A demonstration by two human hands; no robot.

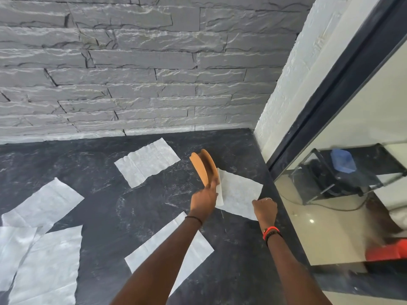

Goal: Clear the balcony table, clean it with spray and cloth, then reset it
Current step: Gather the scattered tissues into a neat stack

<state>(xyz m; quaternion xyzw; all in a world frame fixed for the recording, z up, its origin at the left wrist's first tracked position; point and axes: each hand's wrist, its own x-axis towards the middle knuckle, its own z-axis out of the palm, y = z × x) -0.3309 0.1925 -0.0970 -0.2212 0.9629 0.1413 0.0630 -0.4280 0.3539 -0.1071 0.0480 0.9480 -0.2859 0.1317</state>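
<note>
The dark stone table [105,194] carries several white paper napkins. My left hand [203,200] grips two orange-brown plates [204,167], held tilted on edge above the table's right part. The left edge of one napkin [239,194] is lifted up beside that hand. My right hand [265,209] pinches the same napkin at its right corner, near the table's right edge. Another napkin [147,161] lies flat to the left of the plates. A further napkin [169,252] lies under my left forearm.
More napkins [44,205] overlap at the table's left side. A grey stone wall [143,62] backs the table. On the right a glass door [352,172] with a dark frame runs along the table's edge, with a room visible behind it.
</note>
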